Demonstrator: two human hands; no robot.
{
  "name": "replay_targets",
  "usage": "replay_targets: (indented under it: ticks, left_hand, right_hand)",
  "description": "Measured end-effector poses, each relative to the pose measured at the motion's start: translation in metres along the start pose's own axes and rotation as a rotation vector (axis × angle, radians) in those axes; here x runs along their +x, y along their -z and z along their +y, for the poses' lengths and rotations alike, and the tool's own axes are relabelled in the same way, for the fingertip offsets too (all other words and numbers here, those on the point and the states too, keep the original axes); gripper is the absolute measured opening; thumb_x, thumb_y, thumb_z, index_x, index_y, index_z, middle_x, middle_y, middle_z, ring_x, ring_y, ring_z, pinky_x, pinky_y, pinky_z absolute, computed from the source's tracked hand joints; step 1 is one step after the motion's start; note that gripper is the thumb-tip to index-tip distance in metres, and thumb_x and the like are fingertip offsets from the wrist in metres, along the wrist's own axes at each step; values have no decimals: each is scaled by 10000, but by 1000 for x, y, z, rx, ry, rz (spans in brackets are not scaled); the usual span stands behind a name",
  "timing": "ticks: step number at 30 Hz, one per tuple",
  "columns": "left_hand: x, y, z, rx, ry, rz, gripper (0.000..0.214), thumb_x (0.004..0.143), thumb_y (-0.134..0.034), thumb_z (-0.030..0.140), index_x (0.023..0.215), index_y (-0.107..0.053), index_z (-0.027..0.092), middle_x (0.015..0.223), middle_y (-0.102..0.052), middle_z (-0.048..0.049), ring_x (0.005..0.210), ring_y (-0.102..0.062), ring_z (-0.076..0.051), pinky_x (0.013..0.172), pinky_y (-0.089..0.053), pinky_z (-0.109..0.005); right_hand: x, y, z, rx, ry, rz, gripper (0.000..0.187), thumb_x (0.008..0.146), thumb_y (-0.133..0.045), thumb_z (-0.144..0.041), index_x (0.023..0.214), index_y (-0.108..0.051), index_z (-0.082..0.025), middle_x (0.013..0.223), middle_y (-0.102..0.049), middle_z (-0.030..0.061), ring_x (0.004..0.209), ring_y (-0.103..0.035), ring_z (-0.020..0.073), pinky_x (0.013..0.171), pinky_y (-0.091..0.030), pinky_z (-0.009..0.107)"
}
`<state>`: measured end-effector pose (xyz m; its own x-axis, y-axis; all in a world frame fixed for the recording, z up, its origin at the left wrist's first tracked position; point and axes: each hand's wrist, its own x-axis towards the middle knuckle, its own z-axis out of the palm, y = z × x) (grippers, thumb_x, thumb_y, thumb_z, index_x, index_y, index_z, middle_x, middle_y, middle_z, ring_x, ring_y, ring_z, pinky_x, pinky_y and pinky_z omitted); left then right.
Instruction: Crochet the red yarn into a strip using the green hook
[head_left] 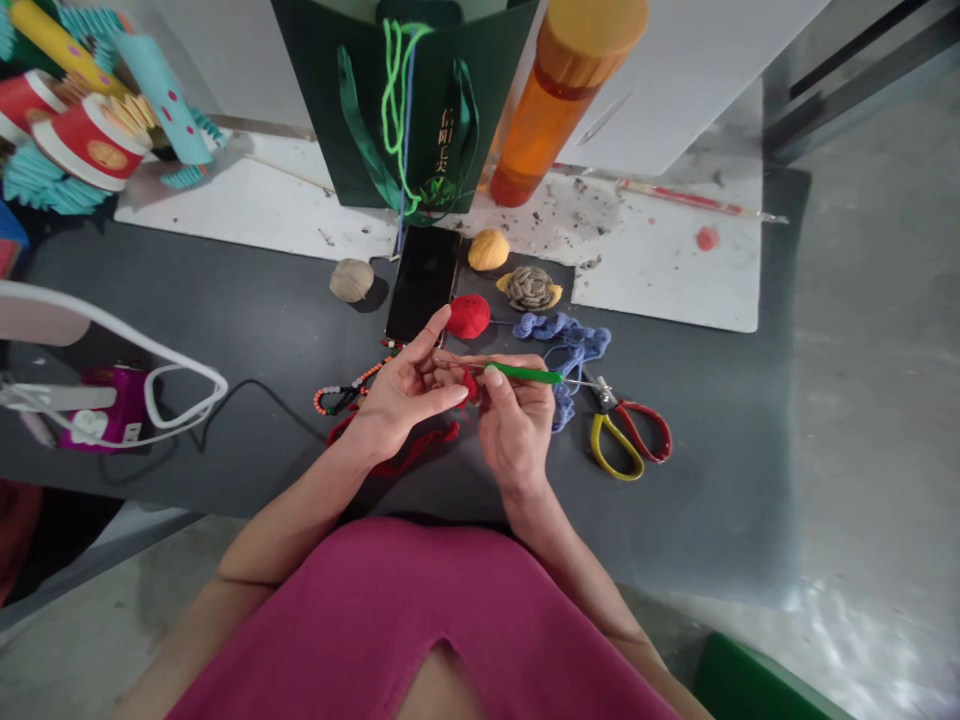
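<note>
My right hand (517, 420) is closed around a crochet hook (529, 374) with a green handle, its thin metal shaft pointing left. Facing it, my left hand (405, 390) pinches a small piece of red crochet work (469, 384), which my fingers partly hide. The index finger of that hand is raised beside a red yarn ball (470, 316). Under and behind the left hand lie a red crocheted strip (412, 452) and a beaded cord (337, 398). To the right of the hands are a blue-violet crocheted piece (574, 345) and scissors (626, 430) with red and yellow handles.
A black phone (424, 280) lies ahead, near a beige yarn ball (352, 280), a yellow yarn ball (488, 250) and a crocheted flower (531, 288). Behind stand a dark green paper bag (405, 120) and an orange bottle (555, 110). A white curved stand (180, 365) is at left.
</note>
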<state>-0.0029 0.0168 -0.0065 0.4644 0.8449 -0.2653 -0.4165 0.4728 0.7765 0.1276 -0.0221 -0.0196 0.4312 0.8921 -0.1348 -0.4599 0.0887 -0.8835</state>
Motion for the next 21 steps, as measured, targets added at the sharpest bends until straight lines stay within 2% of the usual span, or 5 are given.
replay_targets:
  ticks: [6,14,16,18,21]
  left_hand:
    - [1,0,-3,-2,-19,30,898,777,-934,289,1587,-549,328,888,-702,54,821,-627,-79,867,-524,-236]
    - [-2,-1,-5,61,-58,54,1083,779,-910,233,1697,-344,341,889,-715,59,854,-640,-98,896,-520,-263]
    - [-2,-2,-5,80,-76,67,1087,786,-904,234,1703,-328,339,873,-710,62,846,-648,-105,887,-523,-269]
    - [-3,-6,-6,103,-95,92,1103,780,-903,215,1706,-317,340,850,-705,67,839,-654,-110,880,-522,-270]
    - [-4,-10,-8,103,-117,120,1144,758,-912,182,1712,-299,344,829,-708,75,842,-661,-109,879,-519,-262]
  right_hand:
    - [1,1,-4,-19,-24,-32,249,799,-907,-419,876,-716,-278,847,-828,-48,641,-690,104,601,-535,243]
    - [2,3,-3,-84,1,-34,208,842,-858,-411,900,-709,-277,821,-817,-51,602,-667,104,574,-523,258]
    - [0,5,-4,-183,84,-47,134,886,-826,-367,921,-733,-277,862,-836,-37,631,-699,115,597,-556,273]
    - [-3,7,-3,-322,258,-59,47,917,-798,-276,949,-766,-286,920,-856,-19,741,-764,145,679,-604,309]
    - [-6,6,0,-412,505,-61,183,908,-787,-148,974,-790,-318,990,-872,-21,921,-820,181,812,-636,365]
